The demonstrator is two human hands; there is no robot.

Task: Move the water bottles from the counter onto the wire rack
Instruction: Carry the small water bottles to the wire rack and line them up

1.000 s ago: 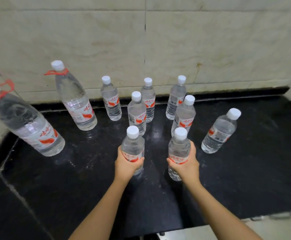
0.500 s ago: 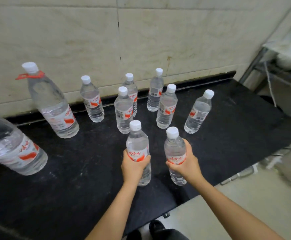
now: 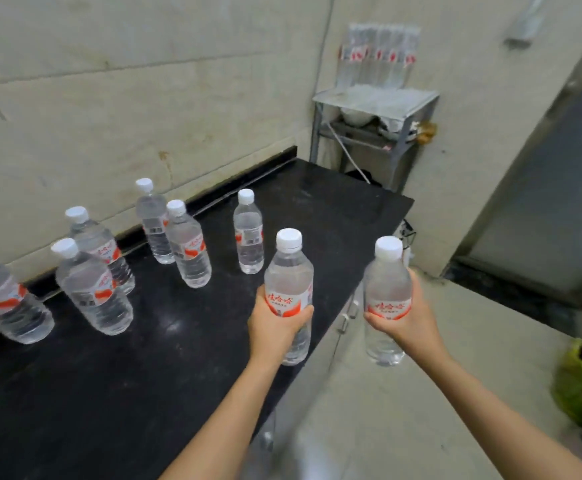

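Observation:
My left hand [image 3: 275, 327] grips a small clear water bottle [image 3: 289, 271] with a white cap and red label, held upright above the front edge of the black counter [image 3: 116, 393]. In my right hand [image 3: 407, 320] a second, matching bottle [image 3: 387, 282] is held upright past the counter's edge, over the floor. Several more bottles [image 3: 192, 251] stand on the counter to the left. The wire rack [image 3: 376, 98] stands in the far corner beyond the counter's end, with a blurred row of bottles [image 3: 376, 57] on its top shelf.
A large bottle [image 3: 9, 306] stands at the counter's left edge. Bowls [image 3: 355, 116] sit on the rack's lower shelf. A tiled wall runs behind the counter. A grey door [image 3: 552, 188] is at the right, and a green bin [image 3: 580, 386] sits on the floor at lower right.
Both hands have lifted their bottles off the counter and carried them right. The view has swung right, bringing the rack and door into sight.

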